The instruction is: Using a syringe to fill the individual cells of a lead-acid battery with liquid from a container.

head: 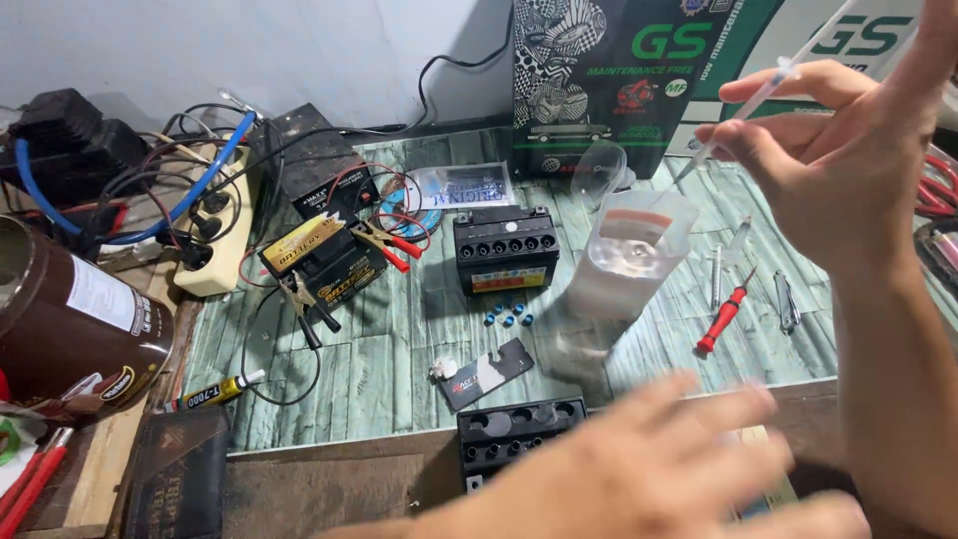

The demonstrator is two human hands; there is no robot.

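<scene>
My right hand [848,160] is raised at the upper right, fingers pinched on a thin clear syringe [768,88] whose tip points down-left toward a clear plastic jug of liquid [627,262]. My left hand [649,469] is blurred low in the middle, fingers spread, holding nothing, just over a black strip with round holes [514,431] at the table's front edge. A small black battery with a row of open filler holes [506,250] stands in the middle, with several small blue caps [509,316] in front of it.
A black-and-yellow battery [324,262] with red and black clips stands at the left by a power strip [215,235] and tangled cables. A brown tin [70,324], a glue tube [215,392], a red screwdriver [723,317] and a green-black box [599,80] also lie around.
</scene>
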